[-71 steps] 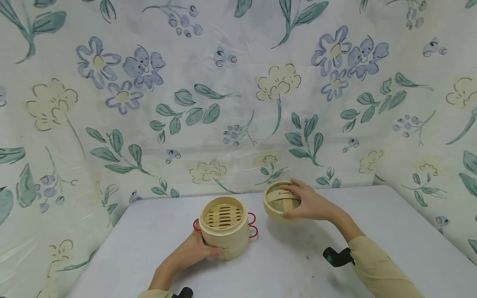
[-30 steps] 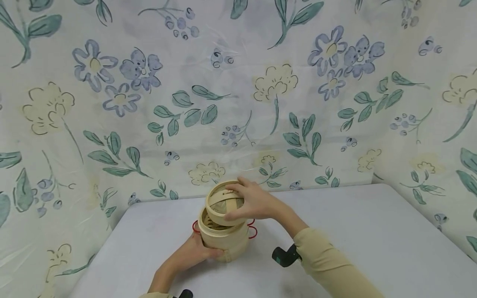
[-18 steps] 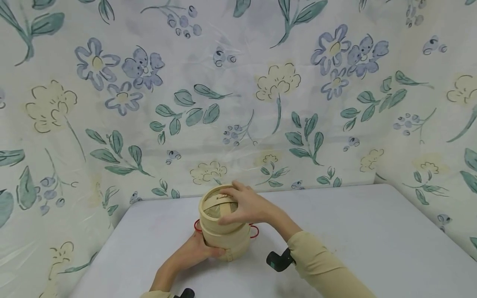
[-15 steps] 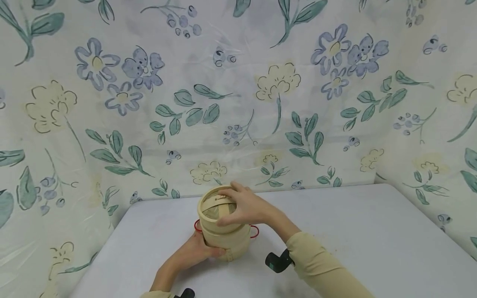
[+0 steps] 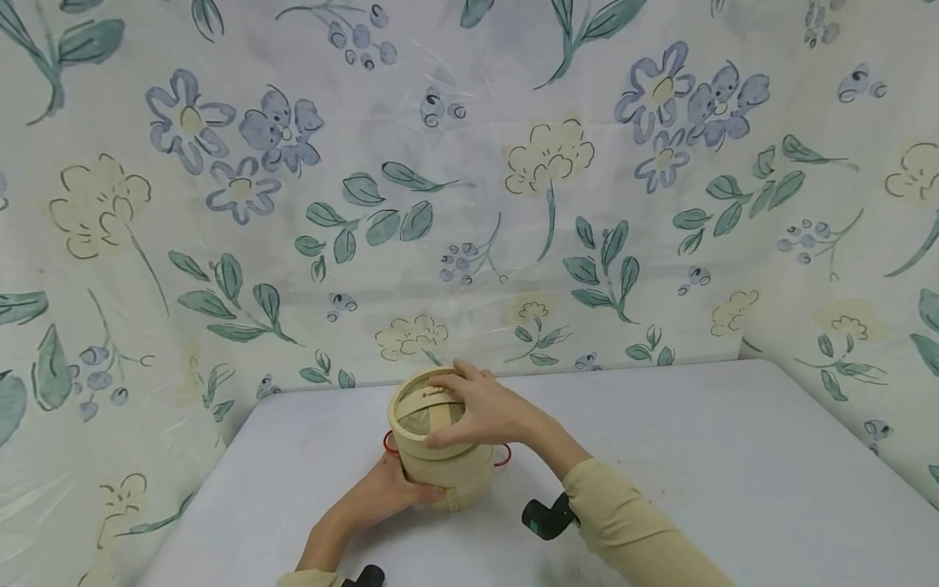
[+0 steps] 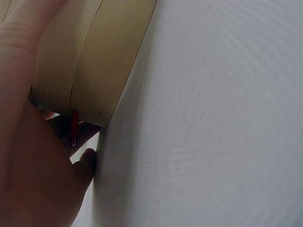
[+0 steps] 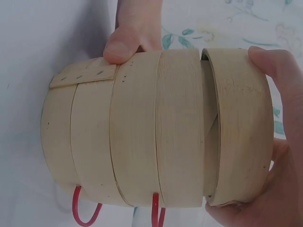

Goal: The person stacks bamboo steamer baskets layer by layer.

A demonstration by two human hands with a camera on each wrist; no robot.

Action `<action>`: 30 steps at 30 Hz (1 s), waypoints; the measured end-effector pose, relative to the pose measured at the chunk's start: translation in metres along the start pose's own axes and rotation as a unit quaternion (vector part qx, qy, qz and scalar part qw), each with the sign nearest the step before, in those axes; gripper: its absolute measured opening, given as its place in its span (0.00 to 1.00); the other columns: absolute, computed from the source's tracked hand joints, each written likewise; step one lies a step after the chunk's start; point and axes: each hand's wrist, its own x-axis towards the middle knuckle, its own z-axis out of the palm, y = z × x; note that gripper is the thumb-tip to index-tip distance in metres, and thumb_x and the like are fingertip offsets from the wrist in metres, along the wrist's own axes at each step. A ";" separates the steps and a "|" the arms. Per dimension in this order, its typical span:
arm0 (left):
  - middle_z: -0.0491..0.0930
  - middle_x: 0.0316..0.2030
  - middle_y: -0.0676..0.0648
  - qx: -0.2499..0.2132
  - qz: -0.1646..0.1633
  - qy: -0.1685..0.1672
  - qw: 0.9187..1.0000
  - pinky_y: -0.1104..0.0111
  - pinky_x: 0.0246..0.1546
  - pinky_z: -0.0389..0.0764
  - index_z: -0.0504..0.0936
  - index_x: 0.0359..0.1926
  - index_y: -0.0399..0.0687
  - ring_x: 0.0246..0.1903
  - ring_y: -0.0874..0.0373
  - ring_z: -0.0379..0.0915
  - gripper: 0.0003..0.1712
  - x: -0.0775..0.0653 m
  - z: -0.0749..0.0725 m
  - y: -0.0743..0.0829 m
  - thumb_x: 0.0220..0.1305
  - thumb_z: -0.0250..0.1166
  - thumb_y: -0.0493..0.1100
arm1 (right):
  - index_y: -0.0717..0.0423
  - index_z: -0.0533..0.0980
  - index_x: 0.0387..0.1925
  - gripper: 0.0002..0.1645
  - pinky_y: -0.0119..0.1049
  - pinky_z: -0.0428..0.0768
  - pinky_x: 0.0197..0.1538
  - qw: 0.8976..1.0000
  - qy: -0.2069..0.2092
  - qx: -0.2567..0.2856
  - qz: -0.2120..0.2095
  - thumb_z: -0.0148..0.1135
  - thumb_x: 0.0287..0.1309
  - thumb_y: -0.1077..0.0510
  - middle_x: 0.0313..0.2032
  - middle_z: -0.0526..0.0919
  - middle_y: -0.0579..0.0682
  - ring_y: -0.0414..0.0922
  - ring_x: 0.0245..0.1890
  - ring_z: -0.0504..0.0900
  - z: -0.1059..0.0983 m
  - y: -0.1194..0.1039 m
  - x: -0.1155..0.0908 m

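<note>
A round two-tier bamboo steamer [image 5: 465, 477] stands on the table, red loop handles at its sides. My left hand [image 5: 381, 492] grips it low on the left, thumb across the front. My right hand [image 5: 491, 412] holds the steamer's bamboo lid [image 5: 421, 398] by its rim, thumb at the near side and fingers toward the far side. In the right wrist view, the lid [image 7: 244, 127] sits over the inner lip of the upper tier [image 7: 180, 123], with a band of that lip showing between them. The left wrist view shows a red handle [image 6: 74, 127] beside the left hand's fingers.
The steamer is on a white-covered table [image 5: 682, 456]. A floral sheet [image 5: 469, 244] hangs behind the table and along its sides. Black wrist cameras [image 5: 546, 518] are strapped to both forearms.
My right hand has brought the lid from the right of the steamer, over its open top and down onto it. In the last half second the lid has sunk slightly. The left hand keeps its grip.
</note>
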 end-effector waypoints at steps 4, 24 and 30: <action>0.72 0.64 0.53 -0.004 -0.004 -0.001 1.000 0.51 0.68 0.56 0.55 0.73 0.57 0.66 0.55 0.64 0.53 -0.001 0.001 0.001 0.52 0.77 0.48 | 0.35 0.66 0.69 0.51 0.63 0.70 0.60 1.000 0.001 0.005 -0.003 0.69 0.42 0.29 0.77 0.50 0.54 0.61 0.72 0.56 0.001 0.001 -0.002; 0.70 0.65 0.51 0.008 -0.012 0.008 1.000 0.54 0.66 0.62 0.50 0.75 0.57 0.64 0.56 0.67 0.57 -0.003 0.003 0.004 0.52 0.77 0.49 | 0.32 0.63 0.71 0.52 0.64 0.68 0.61 0.999 0.021 0.029 -0.001 0.68 0.43 0.27 0.78 0.44 0.51 0.55 0.74 0.52 0.013 0.009 -0.010; 0.69 0.66 0.49 0.004 -0.004 0.012 1.000 0.53 0.67 0.60 0.50 0.75 0.56 0.65 0.54 0.65 0.58 -0.003 0.003 0.004 0.51 0.77 0.48 | 0.32 0.62 0.72 0.53 0.63 0.69 0.60 0.999 0.024 0.039 -0.001 0.69 0.43 0.27 0.78 0.44 0.51 0.55 0.74 0.53 0.015 0.011 -0.009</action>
